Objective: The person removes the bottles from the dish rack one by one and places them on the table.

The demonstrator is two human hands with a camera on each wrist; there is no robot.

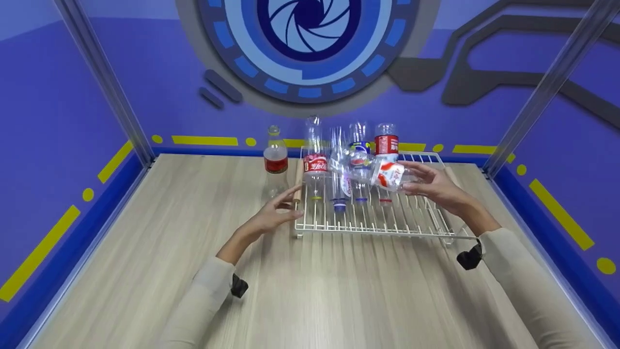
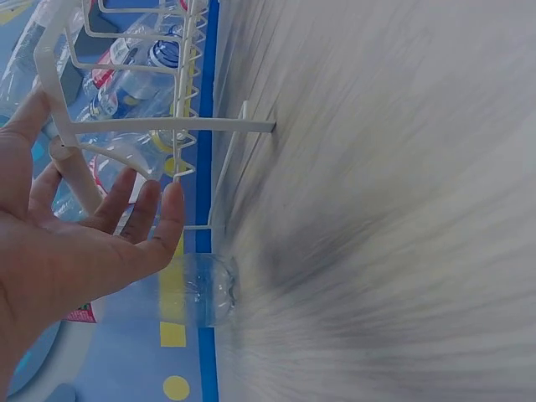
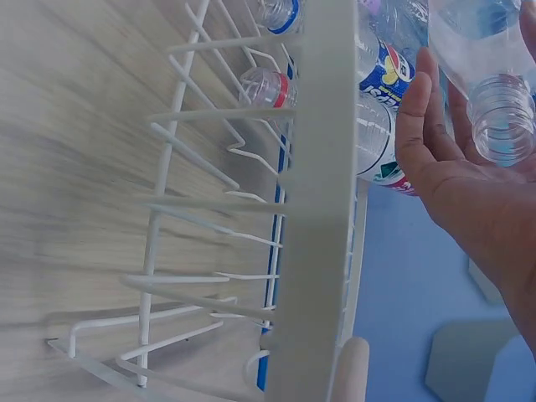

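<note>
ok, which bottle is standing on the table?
The clear, red-labelled bottle left of the white wire rack. The other bottles sit neck-down in the rack, except the one in the right hand.

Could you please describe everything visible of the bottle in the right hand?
The bottle looks like clear plastic, with a white label marked in red and, in the right wrist view, a threaded, uncapped neck. It appears empty. The right hand holds it tilted over the white wire rack; whether it touches the bottles behind it is unclear.
</note>
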